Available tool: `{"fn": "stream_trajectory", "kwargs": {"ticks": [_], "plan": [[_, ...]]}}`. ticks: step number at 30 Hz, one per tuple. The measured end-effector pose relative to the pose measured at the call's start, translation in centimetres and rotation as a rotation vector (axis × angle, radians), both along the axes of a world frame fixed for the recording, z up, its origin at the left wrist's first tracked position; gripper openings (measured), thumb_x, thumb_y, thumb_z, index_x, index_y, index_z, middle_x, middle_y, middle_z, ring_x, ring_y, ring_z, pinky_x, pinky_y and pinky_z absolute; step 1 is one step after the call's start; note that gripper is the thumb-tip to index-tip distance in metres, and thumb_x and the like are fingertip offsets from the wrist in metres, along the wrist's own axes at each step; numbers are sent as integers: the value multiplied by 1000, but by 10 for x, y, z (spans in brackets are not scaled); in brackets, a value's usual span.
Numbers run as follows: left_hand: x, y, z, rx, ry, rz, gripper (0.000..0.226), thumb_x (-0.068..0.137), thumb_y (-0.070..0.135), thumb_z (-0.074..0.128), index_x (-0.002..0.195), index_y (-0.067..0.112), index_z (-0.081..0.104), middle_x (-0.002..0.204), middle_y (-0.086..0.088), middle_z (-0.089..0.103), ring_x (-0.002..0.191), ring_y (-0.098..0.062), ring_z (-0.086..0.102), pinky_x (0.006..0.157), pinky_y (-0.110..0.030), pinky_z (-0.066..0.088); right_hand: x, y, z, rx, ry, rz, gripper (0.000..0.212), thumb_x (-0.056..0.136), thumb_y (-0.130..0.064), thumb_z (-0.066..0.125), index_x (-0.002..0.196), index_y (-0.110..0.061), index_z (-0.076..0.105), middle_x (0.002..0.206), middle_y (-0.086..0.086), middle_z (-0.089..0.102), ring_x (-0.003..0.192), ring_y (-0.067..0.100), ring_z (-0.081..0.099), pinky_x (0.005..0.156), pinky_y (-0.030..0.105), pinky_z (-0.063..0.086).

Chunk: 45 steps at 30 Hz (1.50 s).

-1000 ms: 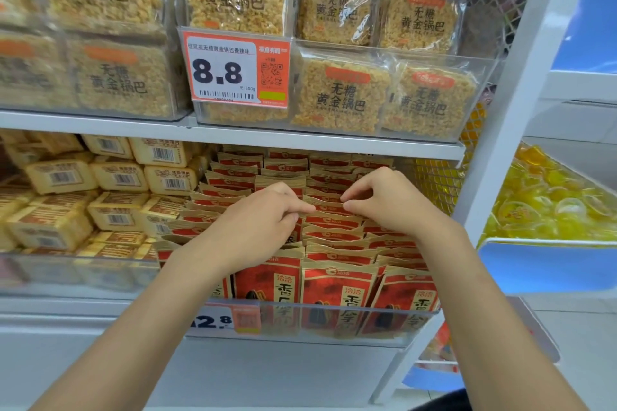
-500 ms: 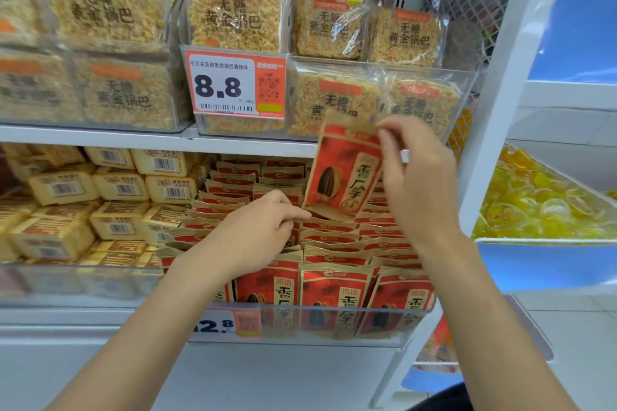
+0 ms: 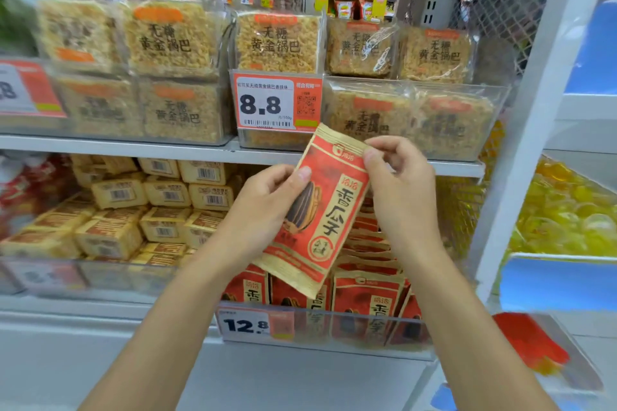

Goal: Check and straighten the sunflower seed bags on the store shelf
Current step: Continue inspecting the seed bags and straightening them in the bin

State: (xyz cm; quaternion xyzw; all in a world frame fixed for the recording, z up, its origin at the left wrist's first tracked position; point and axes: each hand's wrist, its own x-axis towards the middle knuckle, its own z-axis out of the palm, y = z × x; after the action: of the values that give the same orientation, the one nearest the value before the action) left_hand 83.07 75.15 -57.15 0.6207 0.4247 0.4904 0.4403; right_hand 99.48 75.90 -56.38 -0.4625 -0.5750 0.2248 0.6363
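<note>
A red and gold sunflower seed bag (image 3: 329, 210) is held up in front of the shelf, tilted to the right, its printed face toward me. My left hand (image 3: 263, 210) grips its left edge with the thumb on the front. My right hand (image 3: 397, 190) pinches its top right corner. Below and behind it, rows of the same sunflower seed bags (image 3: 367, 297) stand in a clear-fronted tray (image 3: 367, 334) on the lower shelf, partly hidden by the held bag and my arms.
Yellow boxed snacks (image 3: 160, 207) fill the lower shelf to the left. Clear packs of rice crackers (image 3: 277, 43) sit on the shelf above, with an 8.8 price tag (image 3: 267, 103). A white upright post (image 3: 527, 130) bounds the shelf on the right, beside a bin of yellow sweets (image 3: 567, 210).
My right hand drew one bag out of the rows and lifted it. My left hand rose from the rows and took the bag's left edge. The view tilted upward.
</note>
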Motion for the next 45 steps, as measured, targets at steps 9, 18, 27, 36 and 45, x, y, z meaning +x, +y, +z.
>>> {"fn": "stream_trajectory", "kwargs": {"ticks": [9, 18, 27, 36, 45], "plan": [[2, -1, -9, -122, -55, -86, 38, 100, 42, 46, 106, 7, 62, 97, -16, 74, 77, -24, 72, 72, -35, 58, -5, 6, -9, -35, 12, 10, 47, 100, -33, 50, 81, 10, 58, 56, -6, 62, 48, 0, 56, 50, 15, 42], [4, 1, -11, 24, -217, 182, 34, 102, 36, 46, 102, 12, 71, 93, -11, 76, 87, -29, 74, 79, -41, 59, -14, -7, -12, -205, 37, 349, 22, 95, -33, 59, 100, -15, 70, 90, -3, 77, 80, 10, 73, 70, 23, 55], [5, -4, -9, 39, -382, 346, 45, 103, 37, 47, 99, -3, 65, 98, -25, 71, 93, -39, 69, 87, -57, 54, -18, -15, -16, -319, -63, 525, 32, 87, -25, 71, 118, -17, 64, 103, -2, 75, 91, 14, 73, 80, 29, 59], [4, -5, -8, 46, -459, 358, 42, 103, 37, 44, 97, 4, 69, 95, -17, 75, 88, -33, 72, 80, -47, 58, -17, -18, -20, -340, -144, 629, 38, 87, -23, 71, 123, -22, 59, 104, -2, 74, 92, 15, 72, 84, 33, 57], [-6, -1, -10, 161, -327, 487, 33, 102, 40, 46, 105, 11, 62, 99, -7, 72, 90, -21, 71, 74, -36, 58, -22, -26, -23, -288, -214, 663, 35, 89, -4, 66, 118, -23, 58, 77, 3, 72, 62, 16, 65, 59, 28, 56]]}}
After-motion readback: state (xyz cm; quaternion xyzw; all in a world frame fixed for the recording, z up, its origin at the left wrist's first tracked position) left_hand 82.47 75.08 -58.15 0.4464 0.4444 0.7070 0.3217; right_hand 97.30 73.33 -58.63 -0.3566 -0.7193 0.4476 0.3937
